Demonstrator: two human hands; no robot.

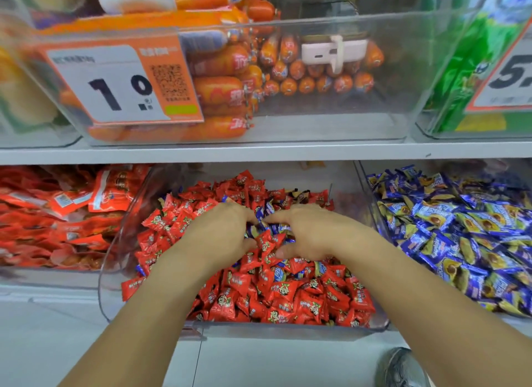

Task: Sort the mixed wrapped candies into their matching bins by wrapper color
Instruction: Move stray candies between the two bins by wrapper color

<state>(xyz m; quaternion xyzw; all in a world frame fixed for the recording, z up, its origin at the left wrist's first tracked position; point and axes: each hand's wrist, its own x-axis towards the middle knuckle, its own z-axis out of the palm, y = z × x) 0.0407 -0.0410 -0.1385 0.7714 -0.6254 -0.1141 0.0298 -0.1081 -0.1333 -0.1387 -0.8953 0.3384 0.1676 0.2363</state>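
Head view: a person is standing at a store shelf, both bare forearms reaching into a clear plastic middle bin (115, 242) at the shelf's front edge. The bin is brimming with red-wrapped candies (288, 294), with stray blue-wrapped candies (273, 226) showing between the two hands near the heap's middle. The left hand (221, 231) is lying knuckles up with fingers curled down into the pile; whether it is pinching anything cannot be told. The right hand (305, 231) is pointing its forefinger toward the blue pieces, thumb tucked under; no candy is clearly held. Just beside it, at the shelf's right end, a bin of blue candies (460, 228) is waiting. The pieces look light, crinkly and slippery, likely best pinched by a twisted wrapper end.
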